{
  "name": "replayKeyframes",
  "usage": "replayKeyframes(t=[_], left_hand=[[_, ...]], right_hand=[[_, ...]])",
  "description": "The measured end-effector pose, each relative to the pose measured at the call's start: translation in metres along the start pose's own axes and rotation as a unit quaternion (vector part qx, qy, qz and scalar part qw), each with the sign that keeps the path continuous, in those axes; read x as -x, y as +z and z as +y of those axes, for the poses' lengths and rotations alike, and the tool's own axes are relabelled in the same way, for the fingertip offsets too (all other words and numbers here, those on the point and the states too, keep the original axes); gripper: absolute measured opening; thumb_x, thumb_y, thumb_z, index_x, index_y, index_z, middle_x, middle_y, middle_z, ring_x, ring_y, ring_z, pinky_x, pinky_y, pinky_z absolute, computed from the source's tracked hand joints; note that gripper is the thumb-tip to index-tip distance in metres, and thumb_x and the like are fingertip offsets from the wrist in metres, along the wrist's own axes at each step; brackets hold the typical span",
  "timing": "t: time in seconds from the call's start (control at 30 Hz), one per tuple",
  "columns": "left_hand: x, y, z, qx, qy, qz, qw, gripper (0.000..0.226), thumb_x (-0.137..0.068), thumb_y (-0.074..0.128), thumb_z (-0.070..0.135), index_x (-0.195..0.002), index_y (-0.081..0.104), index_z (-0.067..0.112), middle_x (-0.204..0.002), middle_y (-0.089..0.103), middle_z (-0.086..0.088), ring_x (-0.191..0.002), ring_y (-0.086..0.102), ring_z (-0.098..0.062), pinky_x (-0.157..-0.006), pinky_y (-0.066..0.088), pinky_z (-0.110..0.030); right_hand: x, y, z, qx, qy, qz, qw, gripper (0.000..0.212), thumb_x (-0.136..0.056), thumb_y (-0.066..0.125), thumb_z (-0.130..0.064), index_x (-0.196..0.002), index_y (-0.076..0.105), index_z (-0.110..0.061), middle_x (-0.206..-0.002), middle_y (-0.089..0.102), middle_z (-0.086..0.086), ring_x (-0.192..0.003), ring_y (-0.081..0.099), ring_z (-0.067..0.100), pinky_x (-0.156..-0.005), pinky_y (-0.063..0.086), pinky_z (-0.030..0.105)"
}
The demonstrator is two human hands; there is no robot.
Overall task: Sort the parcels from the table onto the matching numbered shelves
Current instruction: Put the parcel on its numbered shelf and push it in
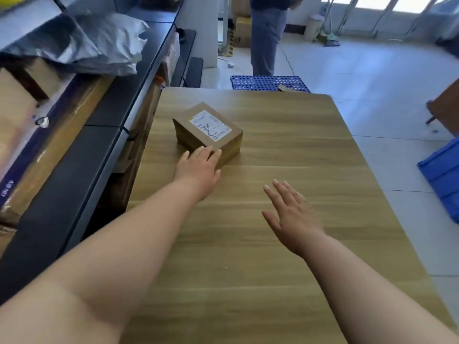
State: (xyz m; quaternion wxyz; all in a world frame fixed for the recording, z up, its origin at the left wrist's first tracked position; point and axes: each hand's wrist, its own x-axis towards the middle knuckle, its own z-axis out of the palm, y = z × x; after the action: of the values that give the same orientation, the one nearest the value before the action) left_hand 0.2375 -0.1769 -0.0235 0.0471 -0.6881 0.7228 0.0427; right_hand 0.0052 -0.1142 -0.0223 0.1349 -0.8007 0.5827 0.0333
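Observation:
One brown cardboard parcel [208, 132] with a white label bearing a handwritten mark lies on the wooden table [285, 150], toward its far left. My left hand [198, 167] reaches out with straight fingers, and its fingertips touch the parcel's near corner. Over the table's middle my right hand [289, 214] hovers with fingers spread and holds nothing, well short of the parcel. The dark shelves [74, 194] run along the table's left side; no shelf numbers are readable.
The shelves hold cardboard boxes [22, 135] and grey plastic mailer bags [87, 43]. A person [268, 33] stands beyond the table's far end near a blue perforated pallet [268, 83]. A blue crate [444, 175] sits on the tiled floor to the right.

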Motion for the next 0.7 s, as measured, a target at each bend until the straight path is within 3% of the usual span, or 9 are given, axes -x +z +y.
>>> replayKeyframes(t=[0.23, 0.43, 0.6, 0.7], left_hand=[[-0.067, 0.031, 0.0, 0.03, -0.049, -0.001, 0.998, 0.064, -0.101, 0.032, 0.044, -0.154, 0.007, 0.019, -0.162, 0.006, -0.003, -0.149, 0.003, -0.019, -0.12, 0.011, -0.041], [-0.103, 0.062, -0.007, 0.031, -0.099, 0.008, 0.995, 0.071, -0.098, 0.033, 0.05, -0.154, 0.001, 0.022, -0.162, -0.004, -0.002, -0.149, -0.008, -0.021, -0.12, 0.002, -0.045], [-0.097, 0.078, -0.011, 0.02, -0.055, 0.091, 0.994, 0.056, -0.1, 0.035, 0.037, -0.151, 0.019, 0.024, -0.16, 0.016, 0.002, -0.148, 0.007, -0.02, -0.119, 0.006, -0.044], [-0.082, 0.084, -0.014, 0.009, -0.025, 0.102, 0.994, 0.057, -0.097, 0.04, 0.031, -0.151, 0.024, 0.024, -0.159, 0.021, 0.001, -0.147, 0.014, -0.02, -0.118, 0.008, -0.045]], right_hand=[[-0.088, -0.005, 0.003, 0.019, -0.027, 0.008, 0.999, 0.059, -0.102, 0.026, -0.047, -0.154, 0.004, -0.029, -0.162, -0.005, -0.005, -0.148, -0.009, 0.014, -0.119, -0.001, 0.033], [-0.147, 0.008, 0.003, -0.005, -0.046, 0.047, 0.998, 0.059, -0.101, 0.028, -0.046, -0.154, 0.006, -0.03, -0.162, -0.005, -0.008, -0.148, -0.009, 0.011, -0.118, 0.001, 0.033], [-0.164, 0.015, 0.003, -0.011, -0.051, 0.066, 0.996, 0.059, -0.101, 0.029, -0.046, -0.153, 0.006, -0.031, -0.162, -0.006, -0.009, -0.147, -0.009, 0.009, -0.117, 0.0, 0.031], [-0.173, 0.013, 0.002, -0.027, -0.046, 0.072, 0.996, 0.059, -0.101, 0.029, -0.045, -0.154, 0.006, -0.029, -0.162, -0.006, -0.008, -0.147, -0.009, 0.01, -0.118, 0.0, 0.033]])
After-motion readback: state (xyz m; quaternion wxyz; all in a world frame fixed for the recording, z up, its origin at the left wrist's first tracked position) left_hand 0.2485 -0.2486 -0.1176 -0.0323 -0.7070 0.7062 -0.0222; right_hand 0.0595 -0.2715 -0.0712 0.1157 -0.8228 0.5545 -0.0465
